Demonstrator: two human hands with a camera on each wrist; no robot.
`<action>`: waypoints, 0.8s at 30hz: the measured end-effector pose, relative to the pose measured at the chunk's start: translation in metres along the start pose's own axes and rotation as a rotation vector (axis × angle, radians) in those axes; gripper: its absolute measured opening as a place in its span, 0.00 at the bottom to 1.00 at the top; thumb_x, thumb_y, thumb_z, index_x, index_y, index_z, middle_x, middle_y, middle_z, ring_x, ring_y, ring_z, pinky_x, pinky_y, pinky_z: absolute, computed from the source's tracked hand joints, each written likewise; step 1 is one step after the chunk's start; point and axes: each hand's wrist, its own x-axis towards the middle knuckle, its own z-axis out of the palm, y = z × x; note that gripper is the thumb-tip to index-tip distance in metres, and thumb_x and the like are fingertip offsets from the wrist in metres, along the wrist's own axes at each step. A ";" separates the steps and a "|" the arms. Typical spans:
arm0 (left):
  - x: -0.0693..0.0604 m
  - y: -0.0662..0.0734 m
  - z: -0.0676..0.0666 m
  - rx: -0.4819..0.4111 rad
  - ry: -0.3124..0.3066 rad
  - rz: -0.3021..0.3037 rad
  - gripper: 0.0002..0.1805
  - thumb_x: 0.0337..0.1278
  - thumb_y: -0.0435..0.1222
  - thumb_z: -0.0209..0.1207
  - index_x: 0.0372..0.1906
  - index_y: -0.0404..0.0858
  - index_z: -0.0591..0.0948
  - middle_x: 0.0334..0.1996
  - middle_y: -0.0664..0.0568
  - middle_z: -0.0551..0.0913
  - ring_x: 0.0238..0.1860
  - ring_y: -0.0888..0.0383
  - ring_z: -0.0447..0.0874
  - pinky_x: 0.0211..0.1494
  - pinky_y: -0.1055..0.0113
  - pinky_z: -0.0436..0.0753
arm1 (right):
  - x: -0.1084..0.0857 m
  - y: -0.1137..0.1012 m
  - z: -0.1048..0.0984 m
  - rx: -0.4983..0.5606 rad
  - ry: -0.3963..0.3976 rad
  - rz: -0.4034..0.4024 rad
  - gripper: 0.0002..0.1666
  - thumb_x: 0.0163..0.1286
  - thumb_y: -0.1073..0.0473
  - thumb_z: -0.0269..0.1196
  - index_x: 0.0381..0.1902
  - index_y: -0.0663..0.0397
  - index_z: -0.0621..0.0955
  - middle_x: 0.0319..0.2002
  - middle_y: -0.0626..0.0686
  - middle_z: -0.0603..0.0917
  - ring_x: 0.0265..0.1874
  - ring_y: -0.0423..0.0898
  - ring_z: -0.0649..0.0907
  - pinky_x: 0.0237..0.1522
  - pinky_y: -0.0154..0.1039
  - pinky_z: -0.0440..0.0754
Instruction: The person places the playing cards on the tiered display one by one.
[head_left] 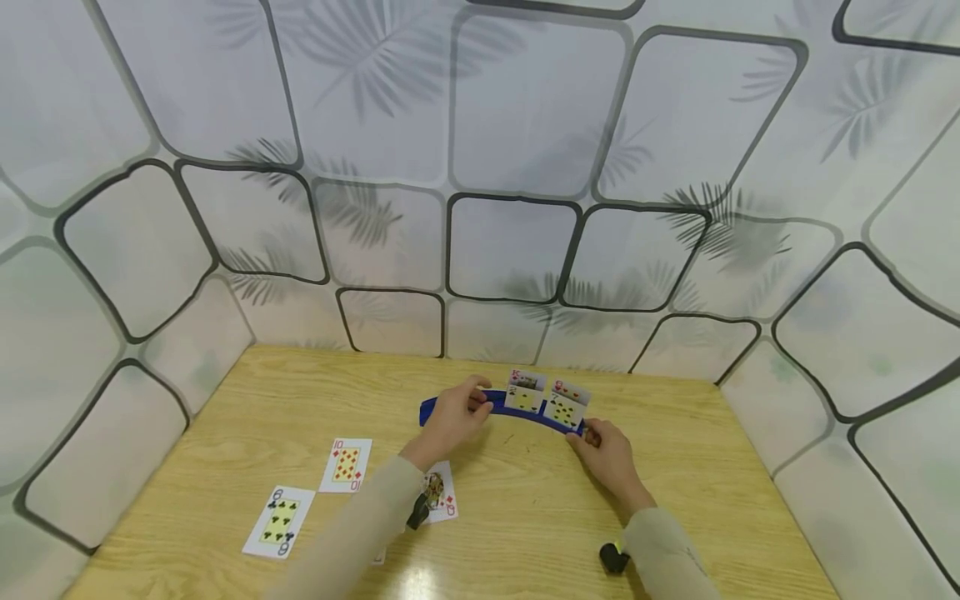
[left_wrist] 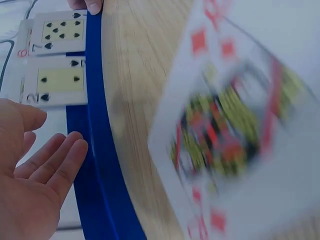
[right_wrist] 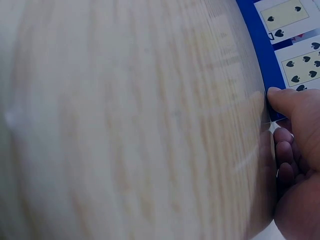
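Observation:
A curved blue card holder (head_left: 491, 400) stands on the table with two pairs of playing cards in it. The two of spades (head_left: 523, 400) leans before a red king (head_left: 528, 381), and the seven of spades (head_left: 562, 412) before a red six (head_left: 572, 390). My right hand (head_left: 609, 458) pinches the holder's right end between thumb and curled fingers. Beside the holder's left part is my left hand (head_left: 453, 417), its fingers loosely bent and holding nothing in the left wrist view. Below it, the forearm partly covers a queen of diamonds (head_left: 444, 487).
Face up at the left lie the ten of diamonds (head_left: 347, 465) and a club card (head_left: 279, 522). A corner of another card (head_left: 379, 557) shows beside the left sleeve. Patterned fabric walls (head_left: 517, 250) border the wooden table (head_left: 525, 533) at the back and sides.

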 end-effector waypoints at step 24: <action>-0.075 -0.049 -0.103 0.198 0.059 -0.037 0.19 0.69 0.36 0.68 0.61 0.35 0.82 0.49 0.39 0.90 0.47 0.44 0.90 0.48 0.51 0.90 | 0.000 -0.002 -0.001 -0.004 -0.007 0.014 0.23 0.74 0.55 0.70 0.55 0.70 0.83 0.35 0.55 0.81 0.34 0.46 0.74 0.49 0.52 0.82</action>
